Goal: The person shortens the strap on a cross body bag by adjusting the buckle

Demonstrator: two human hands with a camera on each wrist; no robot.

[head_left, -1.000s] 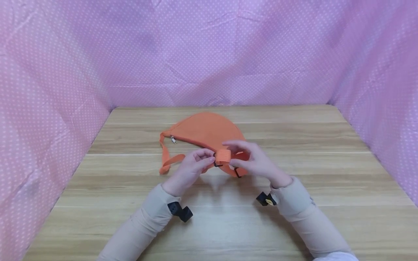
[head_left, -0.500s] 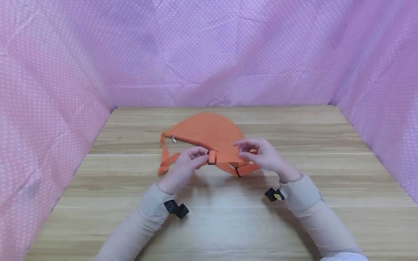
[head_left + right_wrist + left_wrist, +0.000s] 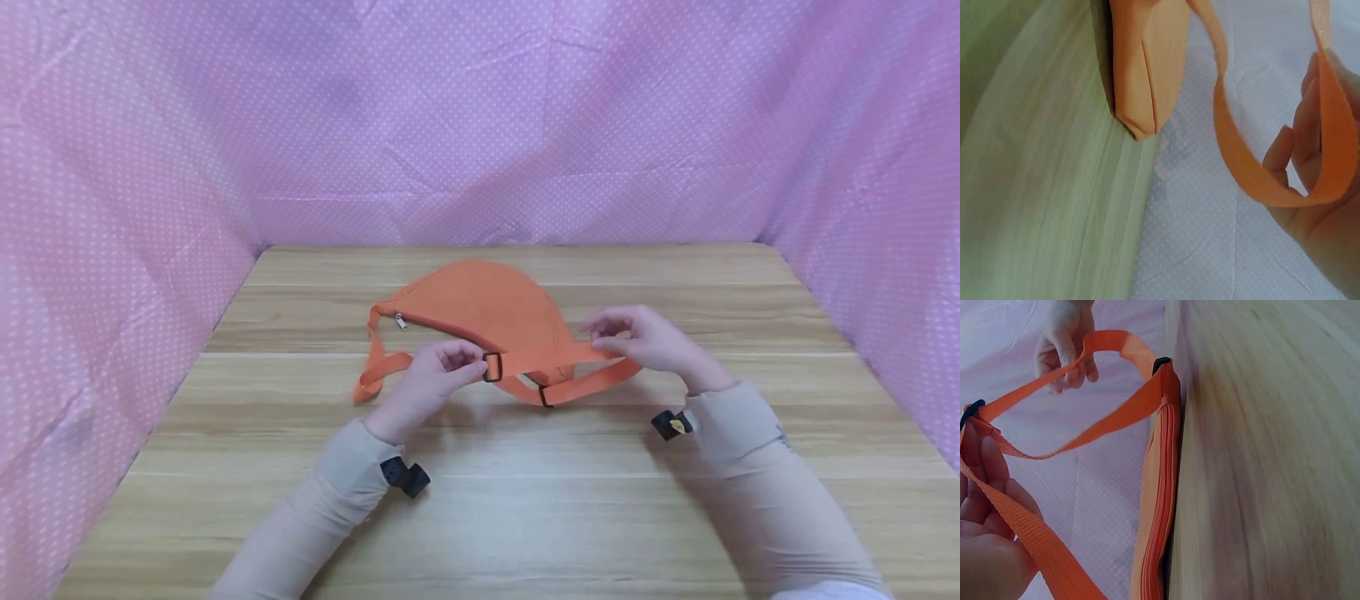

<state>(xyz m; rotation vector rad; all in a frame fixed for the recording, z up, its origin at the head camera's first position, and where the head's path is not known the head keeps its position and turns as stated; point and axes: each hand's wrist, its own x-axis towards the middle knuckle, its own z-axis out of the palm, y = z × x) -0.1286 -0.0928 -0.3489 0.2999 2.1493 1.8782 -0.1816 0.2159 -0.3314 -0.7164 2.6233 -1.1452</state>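
An orange crescent-shaped waist bag [image 3: 480, 300] lies on the table, its zipper edge toward me. My left hand [image 3: 431, 379] pinches the orange webbing strap [image 3: 540, 358] right beside a black slider buckle [image 3: 492, 367]. Off to the right, my right hand [image 3: 648, 337] pinches the same strap between thumb and fingers. The stretch between both hands is drawn nearly straight, raised above the wood. A lower run of strap curves back to a second black buckle [image 3: 546, 396] at the bag's corner. In the right wrist view the strap loops across the right palm [image 3: 1316, 219].
The wood-grain table [image 3: 480, 517] spreads around the bag. A loose strap loop [image 3: 367, 375] hangs off the bag's left end, near a metal zipper pull [image 3: 401, 322]. Pink dotted cloth [image 3: 480, 125] encloses the table's back and sides.
My right hand has moved right, away from the left hand, drawing out the strap that was bunched near the slider. The left hand has shifted only slightly; the bag stays put.
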